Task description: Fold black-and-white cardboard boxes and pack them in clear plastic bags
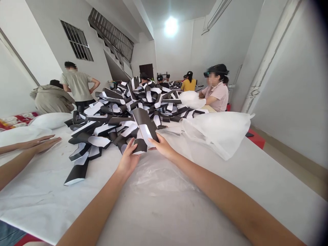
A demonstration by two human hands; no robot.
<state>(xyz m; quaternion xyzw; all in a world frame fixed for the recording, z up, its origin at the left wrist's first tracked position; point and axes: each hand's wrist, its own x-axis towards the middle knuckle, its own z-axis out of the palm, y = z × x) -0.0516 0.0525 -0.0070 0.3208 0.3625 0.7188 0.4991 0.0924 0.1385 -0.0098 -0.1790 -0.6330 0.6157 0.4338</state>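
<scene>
Between my two hands, in front of a big heap, is a black folded paper box [144, 118] with a white inner face. My right hand [163, 145] pinches its lower right side, thumb on the white part. My left hand [128, 158] has thumb and fingers closed round a short black paper end [140, 146] just below. Whether that end belongs to the same box or to a second one, I cannot tell. The heap of black-and-white folded paper boxes [107, 119] rises right behind my hands. One loose box [76, 172] lies at its near left edge.
White sheeting covers the table [164, 212]. A co-worker's hands [47, 143] rest flat at the left. White plastic bags [215, 131] lie at the right. A person in pink [216, 92] sits across the table; others are farther back. A red stool [257, 139] stands beyond the right edge.
</scene>
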